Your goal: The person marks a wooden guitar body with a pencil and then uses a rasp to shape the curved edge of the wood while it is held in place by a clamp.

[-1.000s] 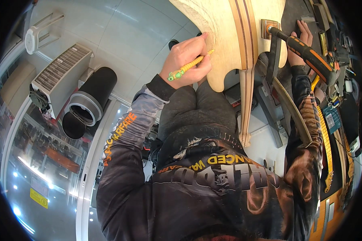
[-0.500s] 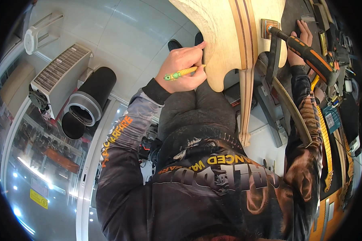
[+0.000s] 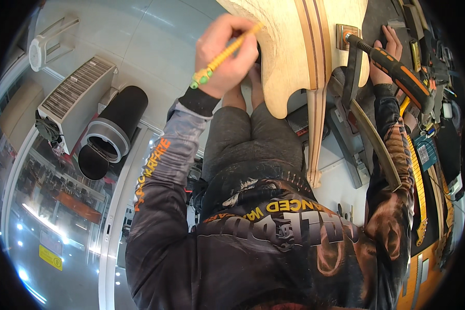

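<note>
past orange sleeve lettering (image 3: pixel 152 170), left hand (image 3: pixel 216 46) holds pen (image 3: pixel 224 57)

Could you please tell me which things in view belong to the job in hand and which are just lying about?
Seemingly in use:
yellow pen or pencil, in the left grip
pale wooden guitar body
clamp, on that body

Seemingly just lying about:
open dark bin
white stool
yellow guitar neck

Pale guitar body (image 3: pixel 287 54) runs off the top edge here, and the clamp handle (image 3: pixel 401 71) hides part of the right hand (image 3: pixel 392 45)!
</note>
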Demonstrator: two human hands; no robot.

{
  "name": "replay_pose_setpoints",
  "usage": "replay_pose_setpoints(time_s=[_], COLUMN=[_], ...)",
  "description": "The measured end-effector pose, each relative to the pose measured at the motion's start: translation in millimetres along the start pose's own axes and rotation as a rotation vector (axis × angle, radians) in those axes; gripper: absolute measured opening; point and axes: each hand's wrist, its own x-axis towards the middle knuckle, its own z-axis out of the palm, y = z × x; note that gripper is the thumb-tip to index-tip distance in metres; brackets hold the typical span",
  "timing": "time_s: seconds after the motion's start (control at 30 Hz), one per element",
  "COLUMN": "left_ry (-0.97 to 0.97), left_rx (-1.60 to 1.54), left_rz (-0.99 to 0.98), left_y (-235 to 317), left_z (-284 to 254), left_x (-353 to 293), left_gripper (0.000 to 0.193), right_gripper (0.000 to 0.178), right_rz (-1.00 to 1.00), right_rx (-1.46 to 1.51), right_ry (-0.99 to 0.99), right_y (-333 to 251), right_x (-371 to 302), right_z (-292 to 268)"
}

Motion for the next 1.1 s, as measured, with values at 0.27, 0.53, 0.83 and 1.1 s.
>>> replay_pose_setpoints(time_s=[0.27, 0.53, 0.83, 1.1], left_ry=[0.376, 0.338, 0.140, 0.038], left_rx=[-0.103, 0.189, 0.239, 0.346], left_rz=[0.028, 0.261, 0.303, 0.304], left_y=[-18.2, -36.6, -9.0, -16.7], left_z=[0.0, -3.7, 11.0, 4.0], left_x=[23.4, 30.7, 22.4, 16.4], left_gripper=[0.016, 0.017, 0.016, 0.012], right_gripper=[0.049, 0.050, 0.050, 0.047], right_rz=[0.009, -0.015, -0.015, -0.029], right_rx=[0.022, 0.053, 0.059, -0.010], right_ry=[-0.003, 0.046, 0.062, 0.032], right_y=[0.0, 11.1, 10.2, 3.7], right_x=[0.5, -1.1, -3.3, -0.5], right_z=[-1.4, 6.8, 7.2, 2.8])
